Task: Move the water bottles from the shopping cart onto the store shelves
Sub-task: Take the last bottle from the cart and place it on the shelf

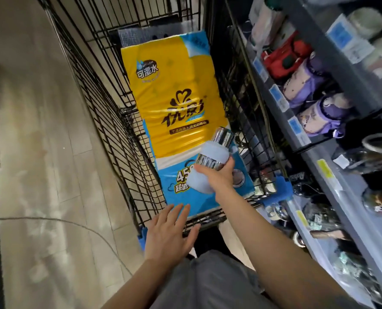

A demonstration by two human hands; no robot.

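So the right hand point(219, 175) has its fingers wrapped around a water bottle point(210, 161), pale blue sleeve with a shiny silver top, tilted so the cap end points away toward the far end of the shopping cart point(109, 101). The bottle is up in the air over the near right corner of the cart, just above the big yellow and blue pack of tissue paper point(179, 108) that lies flat along the cart's bottom. The left hand point(170, 230) is spread out, fingers straight and a bit apart, holding nothing, hovering at the cart's near edge, with the fingertips over the near end of the pack. The store shelves point(333, 166) run along the right side of the cart, grey, with purple and red bottles point(306, 85) lying on the upper level and blurry dark stuff lower down. Wood-look floor point(40, 130) on the left.
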